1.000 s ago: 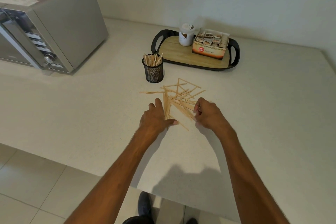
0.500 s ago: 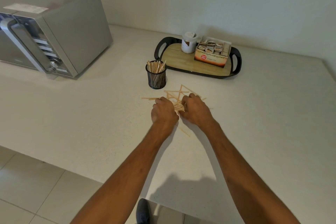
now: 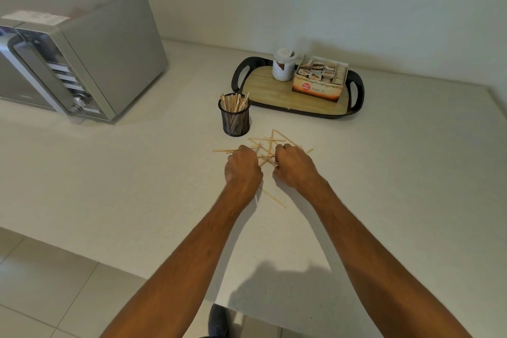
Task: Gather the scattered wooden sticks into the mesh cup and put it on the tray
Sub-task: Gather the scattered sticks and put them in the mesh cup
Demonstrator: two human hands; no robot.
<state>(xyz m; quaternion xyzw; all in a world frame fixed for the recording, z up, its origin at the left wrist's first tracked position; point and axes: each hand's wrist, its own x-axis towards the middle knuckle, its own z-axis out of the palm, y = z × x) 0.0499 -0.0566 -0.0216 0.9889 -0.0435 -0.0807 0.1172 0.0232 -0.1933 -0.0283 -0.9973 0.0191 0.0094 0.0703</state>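
At the centre of the pale tabletop [image 3: 397, 173] we see the scattered wooden sticks [image 3: 270, 143], a loose criss-crossed pile lying flat just in front of the mesh cup [image 3: 237, 119]. The left hand [image 3: 242, 166] and the right hand [image 3: 295, 164] rest knuckles-up on the near side of the pile, one at each flank, fingers curled down onto the sticks; we cannot tell whether either grip has closed around any. One stray stick [image 3: 273, 198] lies apart, nearer the person, between the two wrists. The mesh cup stands upright on the tabletop, off the tray [image 3: 274, 94], already holding a bundle of sticks. Behind it and to the right sits the dark-rimmed tray, carrying a white jar [image 3: 284, 66] and a cardboard box of sachets [image 3: 319, 81]. A silver microwave [image 3: 82, 49] occupies the far left.
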